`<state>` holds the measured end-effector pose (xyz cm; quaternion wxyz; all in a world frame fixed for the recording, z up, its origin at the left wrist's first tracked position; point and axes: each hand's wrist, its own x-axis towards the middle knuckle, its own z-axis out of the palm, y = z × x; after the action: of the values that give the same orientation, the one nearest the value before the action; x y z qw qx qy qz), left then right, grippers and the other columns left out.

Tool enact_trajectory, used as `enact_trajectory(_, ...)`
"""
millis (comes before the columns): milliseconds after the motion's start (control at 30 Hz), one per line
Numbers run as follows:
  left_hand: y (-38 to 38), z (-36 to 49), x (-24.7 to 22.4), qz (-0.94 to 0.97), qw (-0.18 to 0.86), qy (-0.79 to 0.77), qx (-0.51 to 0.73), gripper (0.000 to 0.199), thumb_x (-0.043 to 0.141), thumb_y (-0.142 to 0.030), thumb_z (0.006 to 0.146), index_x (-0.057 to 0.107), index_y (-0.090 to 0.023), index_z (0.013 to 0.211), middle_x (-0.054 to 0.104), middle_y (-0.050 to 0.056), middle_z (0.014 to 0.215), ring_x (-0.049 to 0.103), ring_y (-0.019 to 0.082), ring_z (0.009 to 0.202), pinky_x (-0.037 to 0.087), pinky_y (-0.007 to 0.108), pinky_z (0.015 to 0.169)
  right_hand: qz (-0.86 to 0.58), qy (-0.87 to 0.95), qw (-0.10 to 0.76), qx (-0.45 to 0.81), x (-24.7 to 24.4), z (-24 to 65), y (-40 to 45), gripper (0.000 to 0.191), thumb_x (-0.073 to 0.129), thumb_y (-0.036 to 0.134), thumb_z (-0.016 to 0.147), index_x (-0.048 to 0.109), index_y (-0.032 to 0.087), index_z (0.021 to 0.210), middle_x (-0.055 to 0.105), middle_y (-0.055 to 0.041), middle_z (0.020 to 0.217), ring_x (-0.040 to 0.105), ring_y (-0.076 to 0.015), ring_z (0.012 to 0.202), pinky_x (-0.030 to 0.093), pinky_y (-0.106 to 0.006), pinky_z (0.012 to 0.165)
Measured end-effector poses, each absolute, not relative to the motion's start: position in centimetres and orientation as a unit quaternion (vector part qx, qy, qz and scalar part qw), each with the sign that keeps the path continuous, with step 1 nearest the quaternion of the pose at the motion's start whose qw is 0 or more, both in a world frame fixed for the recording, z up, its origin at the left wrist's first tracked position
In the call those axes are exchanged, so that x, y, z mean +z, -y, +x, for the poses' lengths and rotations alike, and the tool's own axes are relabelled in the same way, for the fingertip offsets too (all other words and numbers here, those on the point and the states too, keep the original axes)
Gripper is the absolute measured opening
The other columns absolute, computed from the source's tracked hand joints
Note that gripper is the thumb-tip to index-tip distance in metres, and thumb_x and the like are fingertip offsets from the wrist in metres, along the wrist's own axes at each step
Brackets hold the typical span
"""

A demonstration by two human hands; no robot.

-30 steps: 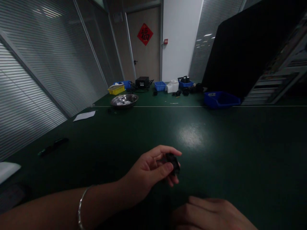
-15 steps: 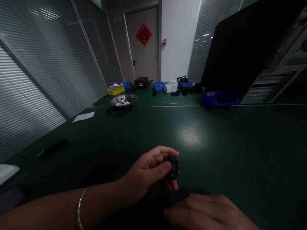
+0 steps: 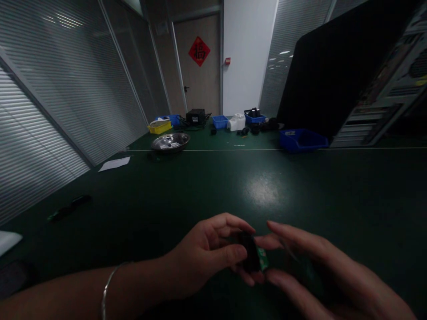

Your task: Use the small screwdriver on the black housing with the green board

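My left hand is closed around a small black plastic housing, thumb on the near face and fingers behind it. A small green circuit board sits against the housing's right side; whether it is inside or only touching, I cannot tell. My right hand pinches the board, a fingertip at its upper edge and the thumb at its lower edge. Something thin, perhaps a wire, shows blurred between the right fingers.
On the green table are a metal bowl with white pieces, a sheet of paper, and a dark slim object. Blue bins, a yellow tray and a computer case stand farther back.
My right hand has risen from the lower edge, bringing the green circuit board to the black housing. My left hand has shifted slightly right and down and has turned the housing.
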<state>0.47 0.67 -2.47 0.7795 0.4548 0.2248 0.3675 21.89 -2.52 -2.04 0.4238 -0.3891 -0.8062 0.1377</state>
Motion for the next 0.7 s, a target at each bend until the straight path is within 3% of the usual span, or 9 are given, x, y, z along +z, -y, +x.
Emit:
enact_trajectory(467, -0.4, 0.63, -2.17, 0.474, 0.773, -0.234, 0.35, 0.032, 0.076, -0.027, 0.081, 0.064, -0.01, 0.105, 0.07, 0.009, 0.091, 0.068, 0.013, 0.074, 0.056, 0.027, 0.07, -0.371, 0.825, 0.4, 0.145, -2.47, 21.77, 2.37, 0.057, 0.071, 0.018, 0.082, 0.047, 0.035, 0.132, 0.078, 0.0048, 0.109, 0.077, -0.0155, 0.089, 0.061, -0.016, 0.081)
enact_trajectory(700, -0.25, 0.62, -2.01, 0.495, 0.753, -0.246, 0.357, 0.028, 0.074, -0.025, 0.082, 0.062, -0.01, 0.103, 0.069, 0.008, 0.088, 0.068, 0.013, 0.074, 0.055, 0.026, 0.07, -0.347, 0.849, 0.378, 0.126, -1.89, 21.55, 2.33, 0.06, 0.063, 0.011, 0.084, 0.042, 0.033, 0.136, 0.076, 0.0009, 0.114, 0.076, -0.0167, 0.093, 0.063, -0.017, 0.073)
